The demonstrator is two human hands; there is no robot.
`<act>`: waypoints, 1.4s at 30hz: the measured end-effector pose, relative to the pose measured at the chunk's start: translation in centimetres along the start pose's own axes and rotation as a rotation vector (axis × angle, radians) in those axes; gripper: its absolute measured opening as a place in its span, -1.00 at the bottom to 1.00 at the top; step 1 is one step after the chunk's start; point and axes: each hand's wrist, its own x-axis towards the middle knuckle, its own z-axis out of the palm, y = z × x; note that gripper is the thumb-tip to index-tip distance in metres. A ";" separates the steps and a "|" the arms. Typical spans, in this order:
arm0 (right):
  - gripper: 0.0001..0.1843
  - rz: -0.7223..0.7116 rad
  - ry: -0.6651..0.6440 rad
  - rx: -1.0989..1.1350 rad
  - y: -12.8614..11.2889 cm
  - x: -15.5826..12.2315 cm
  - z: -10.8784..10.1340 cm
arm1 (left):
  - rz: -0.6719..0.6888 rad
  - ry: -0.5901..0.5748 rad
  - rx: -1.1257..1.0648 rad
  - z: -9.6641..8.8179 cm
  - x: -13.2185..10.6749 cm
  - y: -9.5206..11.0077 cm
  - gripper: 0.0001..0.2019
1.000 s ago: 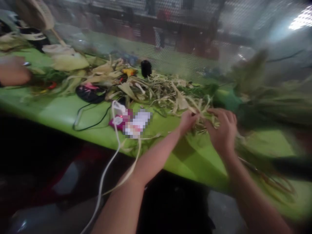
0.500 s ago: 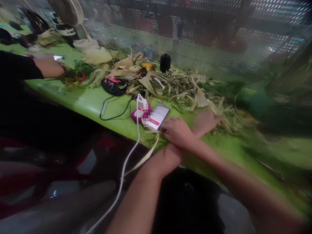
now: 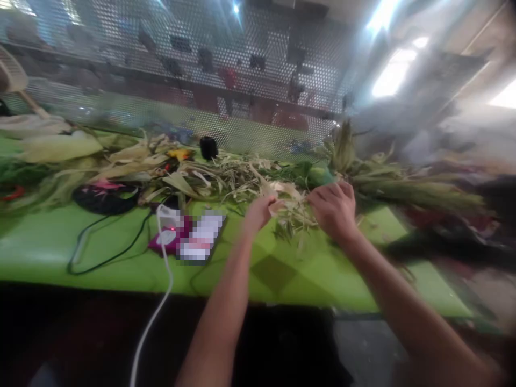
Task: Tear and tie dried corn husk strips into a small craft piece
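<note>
At my twelve o'clock, my left hand (image 3: 258, 215) pinches the thin, straw-pale dried leaf strips (image 3: 293, 200); my right hand (image 3: 335, 210) curls beside them, its grip too blurred to tell. Pulling hard could tear them. Half a second ago my right hand crossed leftward beside the flat, pale-screened phone (image 3: 203, 236), now at ten o'clock.

I see a phone (image 3: 201, 239) on the green desk (image 3: 36, 250), beside a purple socket (image 3: 158, 245) crossed by a white cable (image 3: 171, 279). Behind, I make out a black cylinder (image 3: 208, 148) before the mesh (image 3: 258, 134).
</note>
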 end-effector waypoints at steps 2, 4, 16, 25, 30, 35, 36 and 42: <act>-0.79 -0.015 0.006 -0.081 0.3 -0.1 0.2 | 0.091 -0.057 -0.167 0.3 -0.4 0.4 -0.77; -0.78 -0.022 0.022 -0.122 0.2 -0.2 0.3 | 0.080 -0.086 -0.380 1.1 -1.0 0.9 -0.64; -0.71 0.386 -0.158 0.737 0.0 0.9 -0.2 | -0.009 0.076 -0.615 3.8 -1.5 1.4 -0.79; -0.84 0.530 -0.313 1.051 -0.2 5.2 2.6 | 0.029 0.029 -0.803 4.1 -1.0 0.2 -0.72; -0.76 0.553 -0.297 1.144 -0.2 5.2 3.7 | -0.037 0.024 -0.790 3.6 -0.7 -0.5 -0.66; -0.74 0.545 -0.404 1.129 0.7 4.9 2.7 | -0.051 0.093 -0.787 3.5 -0.9 -0.1 -0.65; -0.75 0.545 -0.408 1.130 0.7 4.9 2.7 | -0.057 0.100 -0.786 3.5 -0.9 0.0 -0.65; -0.80 0.487 -0.349 1.049 0.0 5.0 3.5 | -0.105 0.122 -0.815 3.5 -0.8 -0.1 -0.63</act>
